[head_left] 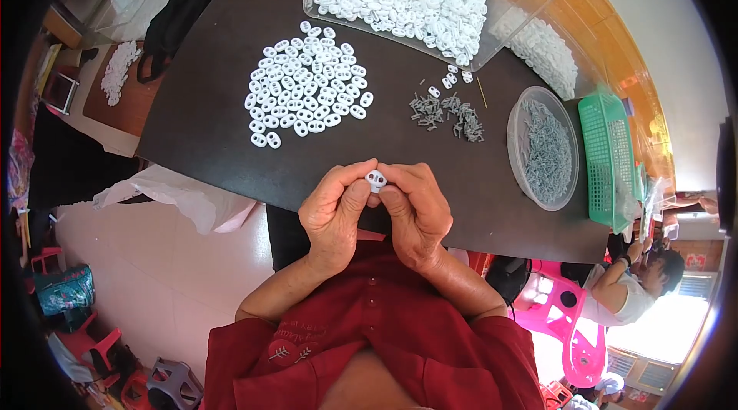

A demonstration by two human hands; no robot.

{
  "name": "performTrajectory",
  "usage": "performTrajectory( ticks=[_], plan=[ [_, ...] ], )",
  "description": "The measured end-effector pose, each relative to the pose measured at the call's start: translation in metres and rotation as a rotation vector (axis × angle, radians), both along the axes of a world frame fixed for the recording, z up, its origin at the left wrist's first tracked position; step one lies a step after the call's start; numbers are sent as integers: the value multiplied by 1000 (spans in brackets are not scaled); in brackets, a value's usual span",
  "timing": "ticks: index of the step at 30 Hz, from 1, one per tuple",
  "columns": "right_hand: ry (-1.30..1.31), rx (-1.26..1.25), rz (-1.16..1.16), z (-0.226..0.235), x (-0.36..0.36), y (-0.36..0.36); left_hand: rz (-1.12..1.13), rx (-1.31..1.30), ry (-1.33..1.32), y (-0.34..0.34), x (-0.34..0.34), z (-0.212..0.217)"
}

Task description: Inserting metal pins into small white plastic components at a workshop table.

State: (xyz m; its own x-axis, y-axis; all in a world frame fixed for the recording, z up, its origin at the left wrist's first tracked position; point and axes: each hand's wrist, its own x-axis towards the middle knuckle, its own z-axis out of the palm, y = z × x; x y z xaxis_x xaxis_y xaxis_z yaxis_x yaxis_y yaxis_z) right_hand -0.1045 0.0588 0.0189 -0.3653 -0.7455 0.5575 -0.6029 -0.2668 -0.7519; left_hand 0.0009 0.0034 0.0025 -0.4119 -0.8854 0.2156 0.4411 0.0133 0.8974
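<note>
A small white oval plastic piece with two dark holes (376,178) is pinched between both my hands, just over the table's near edge. My left hand (336,214) grips its left side with thumb and forefinger. On its right side, my right hand (416,214) does the same, fingers curled. Beyond my hands to the left lies a spread of similar white two-hole pieces (309,87). Small grey plastic pins (447,116) are heaped at the right, with a few white pieces just behind them. Whether a pin sits in the held piece, I cannot tell.
A clear bin (309,4) full of white pieces stands at the back of the dark table (207,95). A round tub (516,156) of grey pins and a green basket (607,152) are at the right. A plastic bag (196,198) hangs at the near left edge. Another person (626,295) sits far right.
</note>
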Motion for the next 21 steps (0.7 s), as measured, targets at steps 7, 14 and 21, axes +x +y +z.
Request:
performTrajectory(
  ticks=[7, 14, 21],
  plan=[
    [-188, 59, -11, 8, 0, 2, -27, 34, -10, 1, -1, -3],
    [-448, 110, 37, 9, 0, 4, 41, -95, -144, -1, 0, -2],
    [-546, 132, 33, 13, 2, 3, 70, -200, -202, -4, 1, -1]
  ],
)
